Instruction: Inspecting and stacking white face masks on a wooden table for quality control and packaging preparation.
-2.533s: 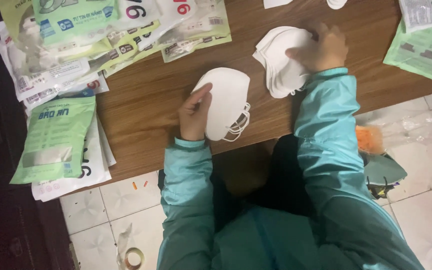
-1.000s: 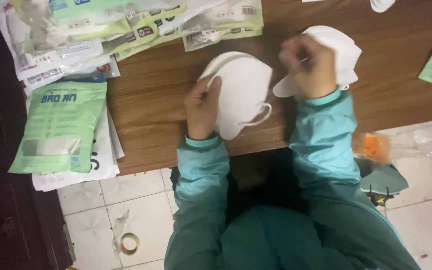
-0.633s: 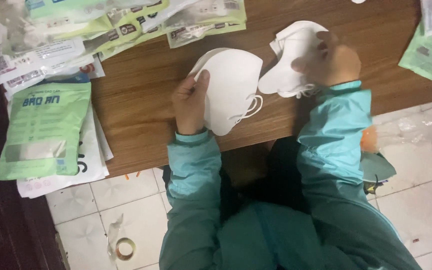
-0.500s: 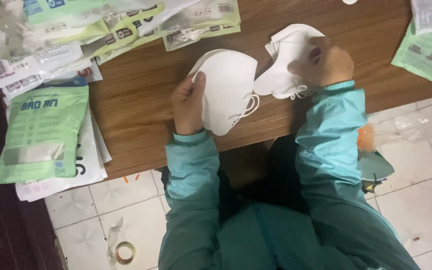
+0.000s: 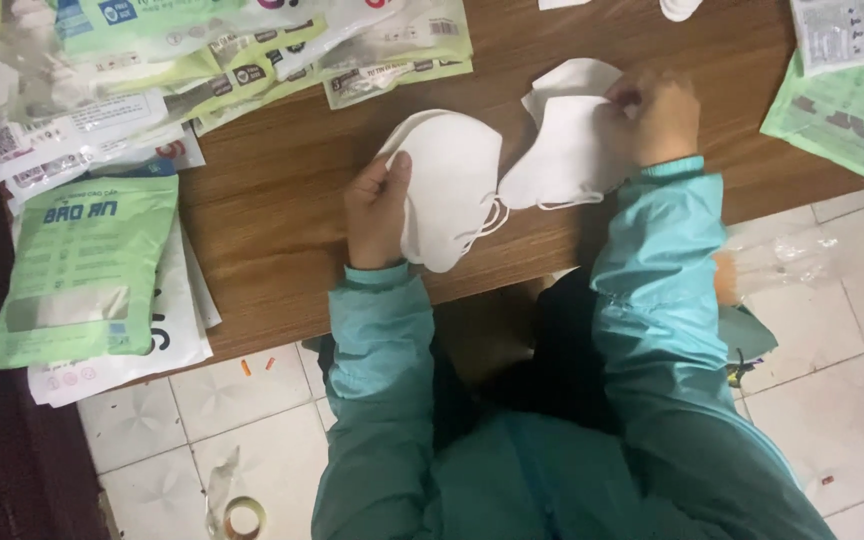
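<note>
My left hand (image 5: 377, 210) grips a stack of white folded face masks (image 5: 452, 185) by its left edge, just above the wooden table (image 5: 272, 230). My right hand (image 5: 657, 115) pinches a single white mask (image 5: 567, 150) at its right side, holding it close beside the stack; its ear loop hangs below. Both arms wear teal sleeves.
Green and clear mask packets (image 5: 87, 265) lie piled at the table's left and along its back edge (image 5: 392, 45). More green packets (image 5: 837, 110) sit at the right. Below the table are white floor tiles, a tape roll (image 5: 242, 517) and a crumpled plastic wrapper (image 5: 782, 260).
My right hand has carried one mask from the pile on the right over next to the stack in my left hand, which has risen slightly off the table.
</note>
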